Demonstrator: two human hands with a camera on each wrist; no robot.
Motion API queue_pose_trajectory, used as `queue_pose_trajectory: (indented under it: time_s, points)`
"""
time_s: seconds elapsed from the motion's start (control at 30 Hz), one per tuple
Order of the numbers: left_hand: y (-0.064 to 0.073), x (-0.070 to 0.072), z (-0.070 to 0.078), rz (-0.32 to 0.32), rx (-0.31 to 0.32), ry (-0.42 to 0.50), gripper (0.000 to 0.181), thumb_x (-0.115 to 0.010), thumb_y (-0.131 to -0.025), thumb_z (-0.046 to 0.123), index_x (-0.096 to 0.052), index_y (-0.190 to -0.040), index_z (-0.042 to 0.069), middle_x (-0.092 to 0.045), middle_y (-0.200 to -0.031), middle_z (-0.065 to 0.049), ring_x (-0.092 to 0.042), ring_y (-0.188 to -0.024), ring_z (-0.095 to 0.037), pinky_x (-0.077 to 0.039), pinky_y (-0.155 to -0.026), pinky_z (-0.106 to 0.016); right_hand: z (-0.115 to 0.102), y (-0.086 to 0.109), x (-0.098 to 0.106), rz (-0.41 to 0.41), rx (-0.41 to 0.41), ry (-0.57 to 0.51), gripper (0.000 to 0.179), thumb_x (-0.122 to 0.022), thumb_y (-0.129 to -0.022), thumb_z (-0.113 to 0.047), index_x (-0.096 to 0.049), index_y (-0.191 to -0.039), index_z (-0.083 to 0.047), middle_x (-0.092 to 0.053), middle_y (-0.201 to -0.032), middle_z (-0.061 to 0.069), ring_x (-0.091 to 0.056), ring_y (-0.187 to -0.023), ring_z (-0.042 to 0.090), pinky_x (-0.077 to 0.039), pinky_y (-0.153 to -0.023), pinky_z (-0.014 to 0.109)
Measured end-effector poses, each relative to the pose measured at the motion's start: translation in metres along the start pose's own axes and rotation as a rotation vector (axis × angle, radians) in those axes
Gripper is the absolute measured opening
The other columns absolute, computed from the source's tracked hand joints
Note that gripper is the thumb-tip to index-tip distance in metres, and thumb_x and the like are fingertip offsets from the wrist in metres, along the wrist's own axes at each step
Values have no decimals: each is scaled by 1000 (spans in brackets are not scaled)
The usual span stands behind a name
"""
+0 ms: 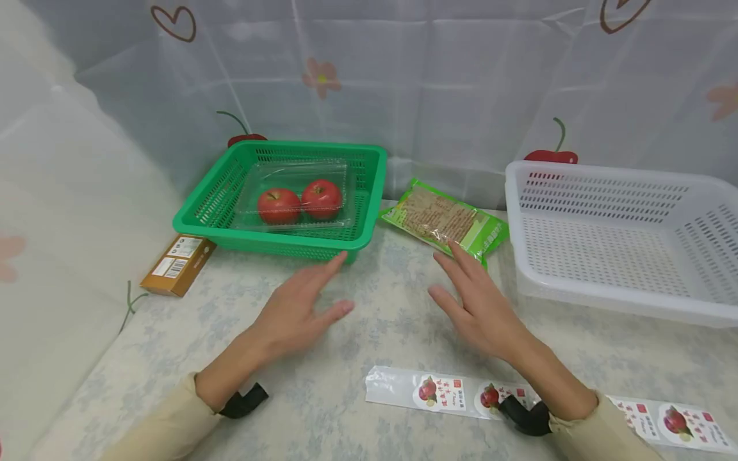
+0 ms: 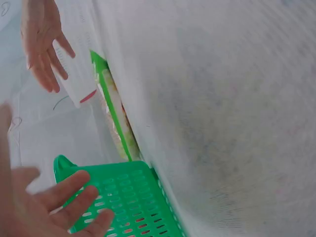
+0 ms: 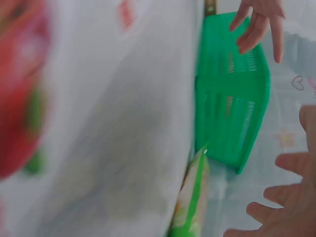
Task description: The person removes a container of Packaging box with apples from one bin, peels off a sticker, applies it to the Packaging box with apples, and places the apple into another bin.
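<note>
My left hand [image 1: 296, 314] hovers over the table in front of the green basket [image 1: 277, 238], fingers extended and holding nothing. Inside that basket lies a clear plastic clamshell box [image 1: 300, 171] with two red apples [image 1: 279, 206] showing through it. My right hand [image 1: 481, 307] is spread with nothing in it, its fingertips overlapping the near edge of a green-edged food packet [image 1: 435, 218] in the head view. Below the right wrist runs a strip of apple stickers [image 1: 398, 387], partly hidden by the forearm. The left wrist view shows the packet [image 2: 117, 116] beyond the basket.
A white perforated basket [image 1: 611, 291] stands at the right. At the left, a brown box [image 1: 179, 264] with a barcode label lies against the green basket. A printed cloth [image 1: 438, 83] hangs behind the table [image 1: 323, 403].
</note>
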State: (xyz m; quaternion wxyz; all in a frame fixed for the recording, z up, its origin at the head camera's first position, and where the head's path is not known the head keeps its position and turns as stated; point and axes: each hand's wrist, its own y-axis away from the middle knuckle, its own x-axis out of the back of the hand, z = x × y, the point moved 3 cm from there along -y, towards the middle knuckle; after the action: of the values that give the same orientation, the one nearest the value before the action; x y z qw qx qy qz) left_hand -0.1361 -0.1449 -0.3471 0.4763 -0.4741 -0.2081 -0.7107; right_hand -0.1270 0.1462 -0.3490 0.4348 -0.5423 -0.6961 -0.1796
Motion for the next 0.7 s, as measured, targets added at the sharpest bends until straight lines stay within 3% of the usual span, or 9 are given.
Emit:
queue_pose_trajectory:
  time_s: [0.07,0.13,0.23,0.3,0.37,0.47,0.6,0.7]
  points:
    - [-3,8,-4,86,97,241,67,-54,-100,47,-27,-157,25,-61,-126,-11,-58,-116,-29,-45,-96,-49,-11,-10,3,64,-1,-158,55,-52,-103,-33,-41,-148,-4,-25,-159,13,-23,-145,34,-25,-109,61]
    - [-8,14,-9,130,214,483,66,-53,-101,45,-24,-157,27,-59,-118,-15,-61,-105,-33,-50,-89,-46,-24,-24,5,102,-12,-297,52,-55,-102,-29,-44,-145,-3,-36,-154,13,-32,-141,31,-32,-108,56]
    - [-14,17,-16,128,405,758,69,-49,-101,48,-14,-159,31,-39,-131,-22,-54,-112,-41,-53,-87,-47,-45,-50,4,116,-42,-497,50,-58,-101,-26,-45,-144,-4,-44,-148,10,-41,-136,27,-39,-106,47]
    - [-17,17,-20,125,518,865,73,-50,-100,49,-8,-159,35,-19,-146,-21,-44,-126,-39,-52,-89,-50,-59,-69,1,103,-74,-583,50,-57,-101,-28,-45,-145,-7,-45,-146,8,-43,-134,25,-41,-104,44]
    - [-18,17,-22,150,598,928,75,-52,-100,48,-7,-158,37,0,-154,-17,-32,-137,-37,-49,-93,-53,-72,-90,-5,92,-109,-642,50,-57,-101,-30,-45,-145,-10,-44,-147,5,-44,-133,24,-41,-103,43]
    - [-21,16,-23,213,652,957,74,-54,-99,48,-10,-158,39,11,-158,-11,-22,-143,-35,-43,-98,-58,-88,-121,-15,84,-199,-727,50,-58,-100,-32,-46,-144,-12,-43,-147,3,-42,-134,22,-41,-102,43]
    - [-26,9,-21,308,648,942,69,-55,-99,44,-17,-157,36,1,-158,-11,-28,-138,-35,-42,-100,-56,-103,-154,-31,50,-382,-826,59,-59,-98,-35,-37,-150,-16,-36,-152,4,-38,-136,24,-38,-104,47]
    - [-29,1,-20,421,626,955,65,-59,-99,37,-25,-154,32,-5,-156,-10,-33,-133,-33,-43,-97,-49,-108,-172,-41,24,-478,-835,69,-59,-97,-36,-26,-156,-19,-27,-159,2,-34,-139,25,-35,-107,49]
